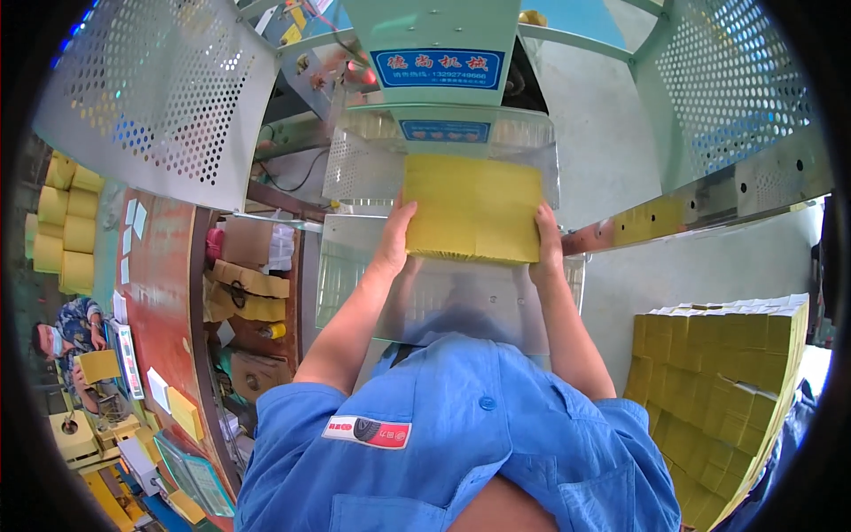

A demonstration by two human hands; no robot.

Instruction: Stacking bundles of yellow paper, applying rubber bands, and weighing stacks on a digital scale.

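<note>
yellow paper stack (474, 208) is over the shiny metal plate (461, 293), my left grip (399, 232) and right grip (548, 235) closed on its short ends. i judge it heavy, layers apt to slip; press ends evenly.

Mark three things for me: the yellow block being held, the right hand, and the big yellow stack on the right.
Yellow block (473, 209): head view, middle of its upper face.
Right hand (549, 243): head view, middle of the hand.
Big yellow stack (696, 390): head view, on its yellow side.
</note>
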